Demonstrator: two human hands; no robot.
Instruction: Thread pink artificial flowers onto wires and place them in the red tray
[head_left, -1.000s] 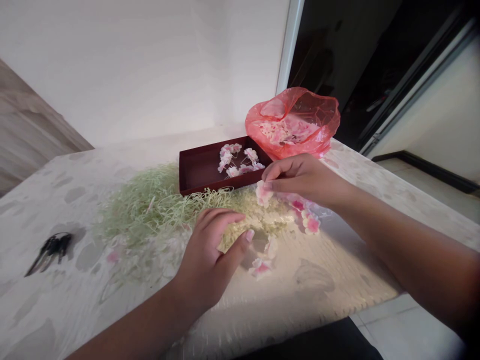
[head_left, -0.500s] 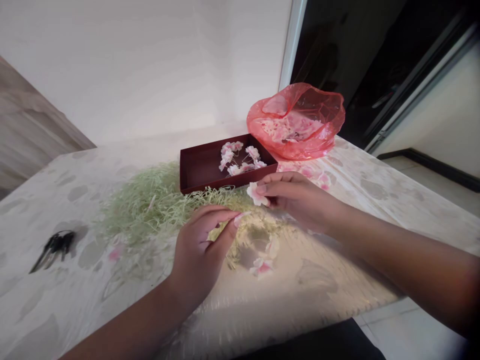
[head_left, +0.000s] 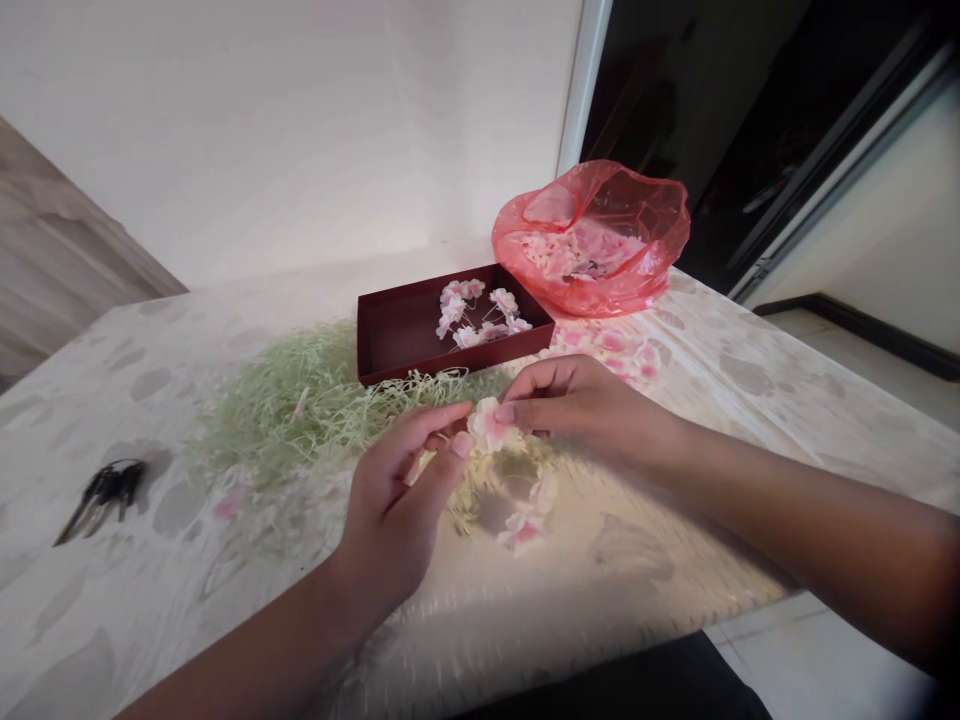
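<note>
My right hand (head_left: 559, 400) pinches a white-and-pink artificial flower (head_left: 491, 425) between thumb and fingers, above the near part of the table. At the flower's left edge, my left hand (head_left: 409, 470) has its thumb and index finger closed in a pinch; what lies behind the fingertips is partly hidden. Just below the hands are a pale flower (head_left: 544, 492) and a pinker flower (head_left: 523, 532); whether they join the held one I cannot tell. Beyond the hands stands a dark red open box (head_left: 397, 335), with a loop of similar flowers (head_left: 454, 305) inside on its right.
Pale green shredded filler (head_left: 277, 410) is heaped left of and before the box. A red plastic bag (head_left: 667, 260) of flowers stands behind at right, with loose flowers (head_left: 630, 350) before it. Keys (head_left: 109, 490) lie at left on the patterned tablecloth (head_left: 637, 570).
My right hand has brought the flower left and down to my left fingertips. The small whitish-pink piece seen at my left fingertips is now covered by the flower.
</note>
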